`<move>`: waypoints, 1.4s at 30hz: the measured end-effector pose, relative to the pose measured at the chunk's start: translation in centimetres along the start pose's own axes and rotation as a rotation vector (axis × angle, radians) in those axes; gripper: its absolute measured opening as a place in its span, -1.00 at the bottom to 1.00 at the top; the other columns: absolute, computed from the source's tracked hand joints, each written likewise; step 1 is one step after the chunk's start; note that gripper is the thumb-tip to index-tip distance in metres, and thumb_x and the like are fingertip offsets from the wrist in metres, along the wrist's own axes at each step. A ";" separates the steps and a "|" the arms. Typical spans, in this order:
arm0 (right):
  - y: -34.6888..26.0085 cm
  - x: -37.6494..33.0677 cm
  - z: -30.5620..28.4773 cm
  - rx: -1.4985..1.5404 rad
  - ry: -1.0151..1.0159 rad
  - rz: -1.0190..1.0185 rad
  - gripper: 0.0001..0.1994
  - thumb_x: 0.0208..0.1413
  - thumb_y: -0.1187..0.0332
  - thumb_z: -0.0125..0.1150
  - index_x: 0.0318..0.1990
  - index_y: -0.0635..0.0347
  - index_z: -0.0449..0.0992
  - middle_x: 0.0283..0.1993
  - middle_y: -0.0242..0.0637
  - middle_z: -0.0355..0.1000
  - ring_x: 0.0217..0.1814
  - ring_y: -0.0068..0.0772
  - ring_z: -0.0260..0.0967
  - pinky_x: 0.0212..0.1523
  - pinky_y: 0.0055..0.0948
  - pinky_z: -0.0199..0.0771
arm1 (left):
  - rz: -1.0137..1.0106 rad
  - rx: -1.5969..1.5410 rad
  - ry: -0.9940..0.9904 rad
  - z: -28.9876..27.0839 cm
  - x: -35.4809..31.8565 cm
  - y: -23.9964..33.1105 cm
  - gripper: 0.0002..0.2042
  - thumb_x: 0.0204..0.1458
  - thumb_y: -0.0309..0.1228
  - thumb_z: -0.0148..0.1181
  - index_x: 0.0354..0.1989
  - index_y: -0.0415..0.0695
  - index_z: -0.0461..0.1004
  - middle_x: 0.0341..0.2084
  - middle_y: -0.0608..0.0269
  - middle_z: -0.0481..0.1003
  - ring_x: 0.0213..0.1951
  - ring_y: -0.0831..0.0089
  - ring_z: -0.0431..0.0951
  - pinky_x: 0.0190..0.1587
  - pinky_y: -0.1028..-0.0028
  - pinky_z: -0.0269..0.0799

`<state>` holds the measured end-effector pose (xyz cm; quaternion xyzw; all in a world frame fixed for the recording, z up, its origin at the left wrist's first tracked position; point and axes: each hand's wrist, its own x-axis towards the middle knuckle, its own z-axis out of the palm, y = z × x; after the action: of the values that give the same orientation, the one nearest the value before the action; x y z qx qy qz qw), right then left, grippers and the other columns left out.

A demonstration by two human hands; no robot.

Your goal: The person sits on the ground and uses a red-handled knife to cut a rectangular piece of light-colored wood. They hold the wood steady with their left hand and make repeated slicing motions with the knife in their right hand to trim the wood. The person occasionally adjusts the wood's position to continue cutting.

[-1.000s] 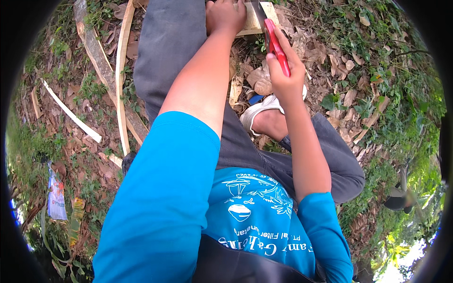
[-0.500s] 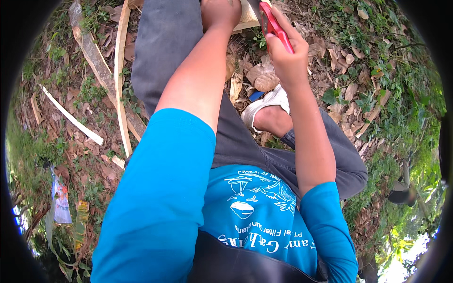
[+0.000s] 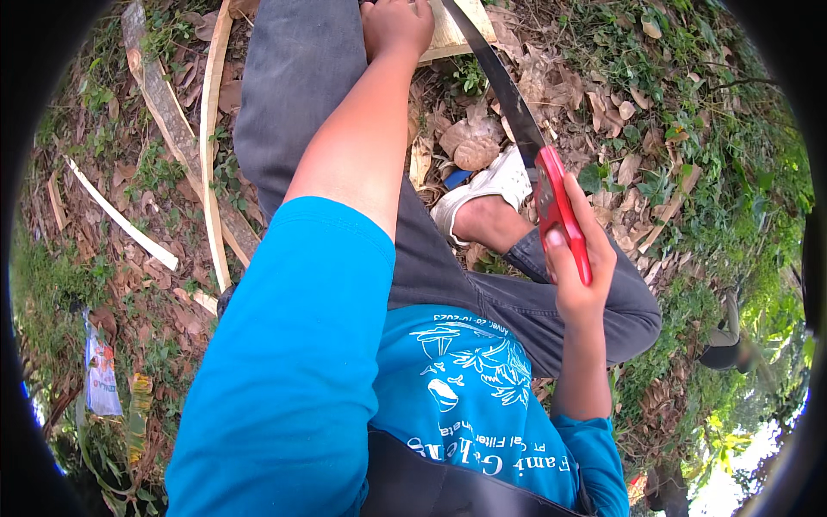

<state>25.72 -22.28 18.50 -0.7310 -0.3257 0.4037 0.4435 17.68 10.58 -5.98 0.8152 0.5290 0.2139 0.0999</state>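
My right hand is closed round the red handle of a hand saw. The saw's dark, curved blade slants up and left, its tip end reaching the top edge over a pale piece of wood. Beside my trousered knee, my left hand is curled against the near side of this wood and seems to grip it. Its fingertips are partly cut off by the top edge. Only the wood's near end shows.
Long pale wooden strips and a rough bark-edged pole lie at the left. My bent leg and a white shoe are below the blade. A stone sits among dry leaves. A printed plastic bag lies far left.
My right hand has drawn the saw back toward my body and to the right, baring much more of the blade. My left hand stays at the wood, nearly still.
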 end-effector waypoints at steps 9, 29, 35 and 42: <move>3.9 15.0 7.9 0.070 0.074 -0.233 -0.45 0.14 0.54 0.15 0.34 0.17 0.46 -0.22 -0.31 0.57 -0.30 -0.63 0.33 -0.21 -0.55 0.43 | 0.074 0.059 -0.012 -0.8 -0.7 1.2 -0.63 0.26 -0.16 -0.04 -0.45 -0.08 0.61 -0.34 0.07 0.64 -0.20 0.06 0.57 -0.07 0.07 0.46; 1.1 0.9 1.9 0.021 0.024 -0.106 -0.44 0.15 0.64 0.01 0.37 0.41 0.36 0.30 0.03 0.47 0.33 -0.30 0.42 0.36 -0.38 0.28 | 0.038 0.059 -0.050 -0.7 -0.8 0.5 -0.60 0.27 -0.13 -0.03 -0.38 -0.12 0.66 -0.29 0.04 0.65 -0.16 0.03 0.59 0.02 0.05 0.43; 3.7 16.5 8.4 0.243 0.068 -0.157 -0.46 0.19 0.58 0.15 0.37 0.16 0.46 0.02 -0.43 0.53 -0.24 -0.79 0.33 -0.21 -0.73 0.35 | -0.008 0.033 0.037 -0.9 -1.3 1.1 -0.64 0.24 -0.15 -0.01 -0.42 -0.08 0.64 -0.32 0.09 0.64 -0.20 0.02 0.57 -0.03 0.02 0.44; 7.9 11.9 8.1 0.063 0.069 -0.217 -0.42 0.22 0.57 0.15 0.43 0.12 0.37 0.10 -0.36 0.52 -0.08 -0.69 0.38 -0.02 -0.63 0.40 | 0.006 -0.059 0.035 -0.8 -1.1 1.2 -0.61 0.24 -0.12 0.00 -0.40 -0.14 0.64 -0.30 0.04 0.65 -0.17 -0.02 0.58 -0.01 0.04 0.45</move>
<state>25.04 -12.41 5.43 -0.6906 -0.3747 0.3380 0.5181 17.91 8.98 -5.06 0.8096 0.5215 0.2440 0.1141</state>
